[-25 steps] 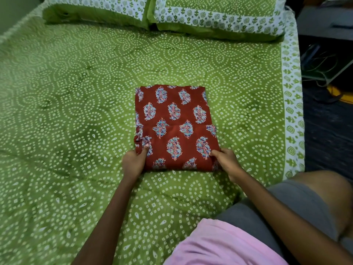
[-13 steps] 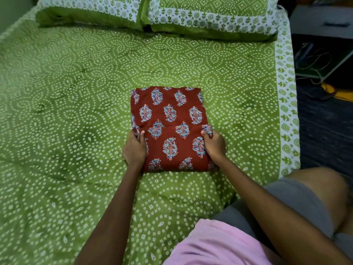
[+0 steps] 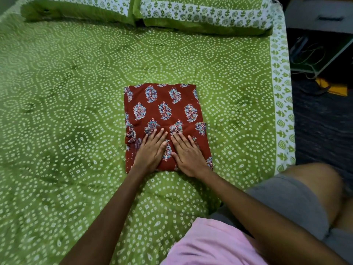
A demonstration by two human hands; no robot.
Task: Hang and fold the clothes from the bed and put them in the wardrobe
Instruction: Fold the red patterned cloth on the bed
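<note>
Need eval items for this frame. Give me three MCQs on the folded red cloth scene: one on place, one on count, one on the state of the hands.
1. Where does the red printed cloth lie?
A. on a pillow
B. mid-bed on the green bedsheet
C. on the floor

2. How many pillows show at the head of the bed?
A. one
B. two
C. four

3. How are the hands on the cloth?
A. both flat, fingers straight, pressing its near half
B. both pinching its corners
C. one lifted clear of it

Key: 1 B, sheet shows on all sides of the cloth. 2 B, two lie side by side along the top edge. 3 A, left hand and right hand lie palm-down, side by side.
</note>
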